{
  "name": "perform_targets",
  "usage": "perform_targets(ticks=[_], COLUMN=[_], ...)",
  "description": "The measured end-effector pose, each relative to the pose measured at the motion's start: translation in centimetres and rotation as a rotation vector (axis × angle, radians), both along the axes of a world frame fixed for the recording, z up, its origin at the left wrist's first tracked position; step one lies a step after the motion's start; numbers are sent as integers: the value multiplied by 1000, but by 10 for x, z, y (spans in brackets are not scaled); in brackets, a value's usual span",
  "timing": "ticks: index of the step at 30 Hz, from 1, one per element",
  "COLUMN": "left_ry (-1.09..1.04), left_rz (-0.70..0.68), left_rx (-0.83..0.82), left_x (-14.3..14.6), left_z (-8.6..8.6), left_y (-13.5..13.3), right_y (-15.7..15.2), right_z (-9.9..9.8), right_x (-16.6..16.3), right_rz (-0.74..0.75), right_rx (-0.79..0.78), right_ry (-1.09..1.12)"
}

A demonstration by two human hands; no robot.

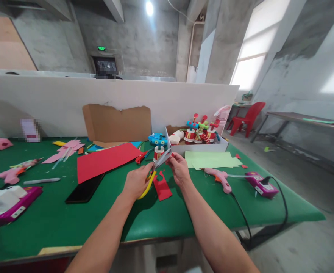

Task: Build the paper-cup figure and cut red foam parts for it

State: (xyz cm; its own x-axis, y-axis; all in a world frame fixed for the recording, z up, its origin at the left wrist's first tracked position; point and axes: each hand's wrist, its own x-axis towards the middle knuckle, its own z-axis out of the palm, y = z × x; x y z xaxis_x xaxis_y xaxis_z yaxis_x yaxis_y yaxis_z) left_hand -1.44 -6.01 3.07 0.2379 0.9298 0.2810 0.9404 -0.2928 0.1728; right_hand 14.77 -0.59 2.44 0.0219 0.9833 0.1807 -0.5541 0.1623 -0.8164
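My left hand [138,179] is closed around yellow-handled scissors [148,188], whose blades point up and to the right. With its fingertips pinched, my right hand [179,167] holds a small piece of red paper [172,154] by the blade tips. Most of that piece is hidden by the fingers and blades. Below the scissors lies a red paper scrap [163,189] with a rounded bite cut from its upper edge. Just behind the blades stands a paper-cup figure [159,151] in red and white.
A red sheet [107,161] partly covers a black phone [84,189] on the left. Green paper [209,159], a pink glue gun [219,179] with a cable and a purple power strip [261,185] lie right. Behind, a box [198,147] holds several cup figures against a white partition [121,91].
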Motion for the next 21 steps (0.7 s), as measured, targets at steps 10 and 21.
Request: perform_targets(ticks=[10,21], left_ry=[-47,-57], left_rz=[-19,-29], left_rx=[16,12], left_x=[0,0], left_z=[-3,-4], left_y=[1,2], right_y=[2,1], right_z=[-2,-2], right_x=[0,1], right_rz=[2,8], right_rx=[-26,-18], right_ry=[3,0])
